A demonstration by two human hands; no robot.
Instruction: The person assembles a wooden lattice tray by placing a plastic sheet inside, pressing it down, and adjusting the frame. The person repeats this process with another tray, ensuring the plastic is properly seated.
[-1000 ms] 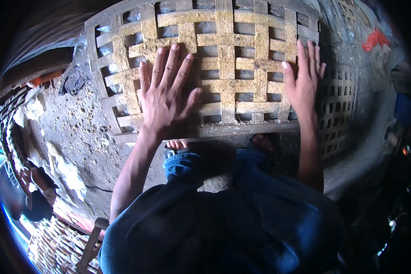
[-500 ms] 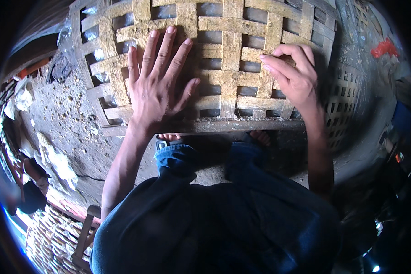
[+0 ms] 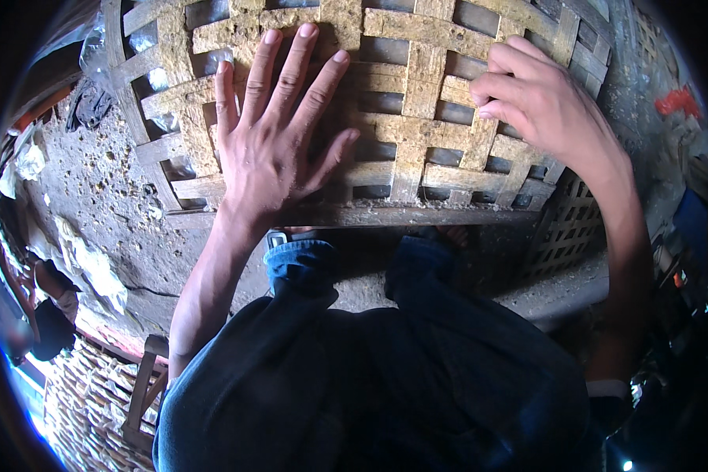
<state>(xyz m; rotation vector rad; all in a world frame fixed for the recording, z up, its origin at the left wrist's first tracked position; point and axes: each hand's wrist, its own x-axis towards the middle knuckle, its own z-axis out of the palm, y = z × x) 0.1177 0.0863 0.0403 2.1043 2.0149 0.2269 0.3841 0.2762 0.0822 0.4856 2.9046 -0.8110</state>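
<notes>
Woven slat panel [image 3: 421,82] fills the upper middle of my head view, just in front of the knees, its near wooden rail [image 3: 417,214] running above the feet. What changes over this last second is the right hand [image 3: 547,102]. A second ago it rests spread beside the panel's right edge; now it is over the right part of the weave, wrist bent and forearm bowed outward. Its grip is narrow, the fingers curled in toward the thumb near one slat crossing; I cannot tell whether the tips meet or pinch anything. My left hand [image 3: 271,149] keeps its place on the left half, palm down, grip wide with all fingers spread, holding nothing. The panel also sits a little wider across my view, though I cannot say whether it or the head moves. I judge that the two hands now have separate roles: the left steadies the panel, while the right attends to one small spot on the slats.
</notes>
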